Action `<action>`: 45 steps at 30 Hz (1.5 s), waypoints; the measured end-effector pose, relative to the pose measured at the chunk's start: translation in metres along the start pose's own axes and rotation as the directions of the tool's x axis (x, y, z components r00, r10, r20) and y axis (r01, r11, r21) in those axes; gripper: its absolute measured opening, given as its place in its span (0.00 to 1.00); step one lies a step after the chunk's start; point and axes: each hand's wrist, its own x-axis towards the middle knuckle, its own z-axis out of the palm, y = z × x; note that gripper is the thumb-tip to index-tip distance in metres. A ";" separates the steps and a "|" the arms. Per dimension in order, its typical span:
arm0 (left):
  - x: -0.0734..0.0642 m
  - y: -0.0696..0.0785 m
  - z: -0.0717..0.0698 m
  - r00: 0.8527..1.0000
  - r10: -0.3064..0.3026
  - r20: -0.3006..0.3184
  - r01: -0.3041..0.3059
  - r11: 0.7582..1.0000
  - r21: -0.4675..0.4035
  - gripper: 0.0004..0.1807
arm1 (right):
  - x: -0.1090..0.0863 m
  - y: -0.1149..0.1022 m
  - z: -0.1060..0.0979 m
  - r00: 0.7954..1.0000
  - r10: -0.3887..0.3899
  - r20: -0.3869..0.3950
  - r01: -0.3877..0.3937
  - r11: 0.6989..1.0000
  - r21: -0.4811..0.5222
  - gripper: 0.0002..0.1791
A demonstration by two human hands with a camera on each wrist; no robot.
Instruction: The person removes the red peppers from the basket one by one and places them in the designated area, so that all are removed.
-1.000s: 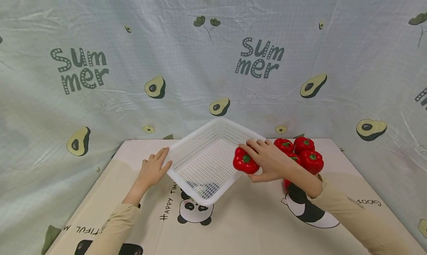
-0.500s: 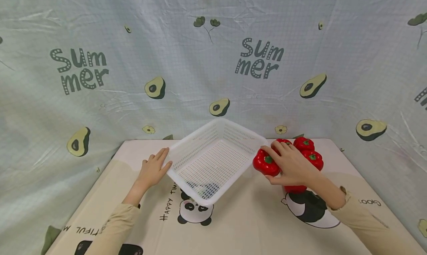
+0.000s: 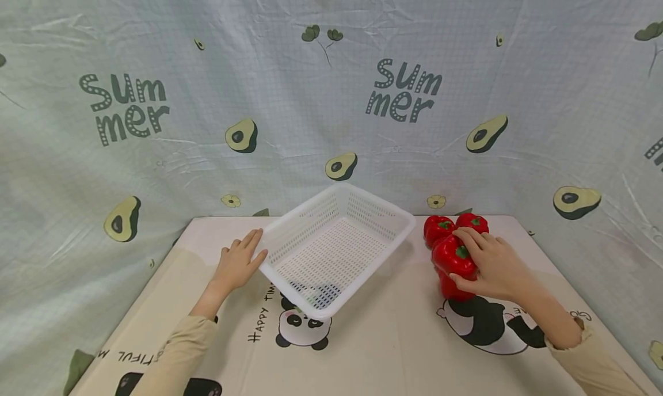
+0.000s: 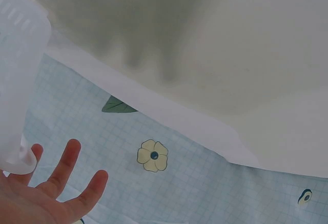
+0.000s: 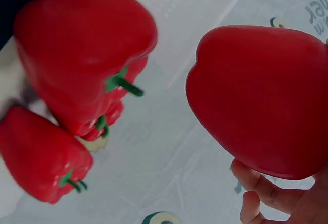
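At the right side of the table, my right hand (image 3: pixel 497 266) holds a red bell pepper (image 3: pixel 449 256) from its right side, the thumb below and the fingers above. In the right wrist view this bell pepper (image 5: pixel 261 101) looks large, apart from the other bell peppers (image 5: pixel 84 44). Seen from the head, it overlaps a lower bell pepper (image 3: pixel 456 288), while two more, including a bell pepper (image 3: pixel 437 229) at the back, show behind. My left hand (image 3: pixel 238 263) rests at the left corner of a white plastic basket (image 3: pixel 328 249), fingers fairly straight and spread at the rim.
The cream table cover (image 3: pixel 373 350) has panda prints. Behind it hangs a pale avocado-printed curtain (image 3: pixel 290 96), close to the table's back edge. The basket stands diagonally, left of the bell peppers, with its slotted floor showing.
My right hand has carried the bell pepper rightward, from over the basket's right edge to the group of bell peppers. My left hand and the basket have stayed in place.
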 end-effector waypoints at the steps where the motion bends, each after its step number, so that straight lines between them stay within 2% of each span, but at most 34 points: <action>1: 0.000 0.000 0.000 1.000 -0.001 0.000 0.001 1.000 0.000 0.31 | -0.002 0.002 0.000 1.000 0.008 -0.006 -0.008 1.000 0.000 0.39; 8: -0.001 0.000 -0.002 1.000 -0.006 0.008 0.006 1.000 -0.002 0.31 | -0.017 0.014 -0.003 0.996 0.091 0.009 -0.091 0.996 0.001 0.39; 15: -0.001 -0.003 0.000 1.000 -0.003 -0.002 0.003 1.000 -0.009 0.31 | -0.032 0.029 -0.002 0.991 0.135 0.002 -0.135 0.991 -0.007 0.37; 22: -0.001 -0.001 -0.001 1.000 -0.003 -0.001 0.003 1.000 -0.006 0.31 | -0.044 0.043 0.005 0.981 0.185 -0.066 -0.187 0.982 -0.028 0.36; 26: -0.001 -0.001 0.000 1.000 0.001 -0.002 -0.001 1.000 -0.012 0.30 | -0.049 0.047 0.009 0.970 0.231 -0.076 -0.234 0.971 -0.038 0.34; 30: -0.002 -0.003 0.001 0.999 0.024 -0.045 -0.026 0.998 -0.053 0.31 | -0.053 0.048 0.012 0.960 0.271 -0.070 -0.276 0.959 -0.063 0.33; 31: -0.002 -0.006 0.005 0.997 0.036 -0.066 -0.039 0.998 -0.040 0.32 | -0.055 0.048 0.013 0.958 0.276 -0.071 -0.281 0.957 -0.071 0.33; 34: -0.002 -0.007 0.005 0.995 0.050 -0.087 -0.055 0.997 -0.050 0.34 | -0.058 0.049 0.017 0.955 0.287 -0.079 -0.294 0.951 -0.095 0.33; 37: -0.002 -0.006 0.005 0.997 0.043 -0.071 -0.046 0.998 -0.042 0.33 | -0.062 0.049 0.021 0.948 0.309 -0.073 -0.316 0.942 -0.115 0.34; 38: -0.002 -0.003 0.001 0.998 0.032 -0.051 -0.035 0.998 -0.057 0.32 | -0.062 0.049 0.022 0.945 0.319 -0.068 -0.325 0.938 -0.121 0.34; 42: -0.001 -0.001 0.000 1.000 0.009 -0.002 -0.009 1.000 -0.020 0.30 | -0.065 0.049 0.027 0.931 0.365 -0.031 -0.365 0.920 -0.141 0.35; 45: -0.001 -0.001 0.001 1.000 0.006 0.009 -0.006 1.000 -0.012 0.31 | -0.066 0.050 0.031 0.919 0.394 -0.016 -0.392 0.909 -0.142 0.34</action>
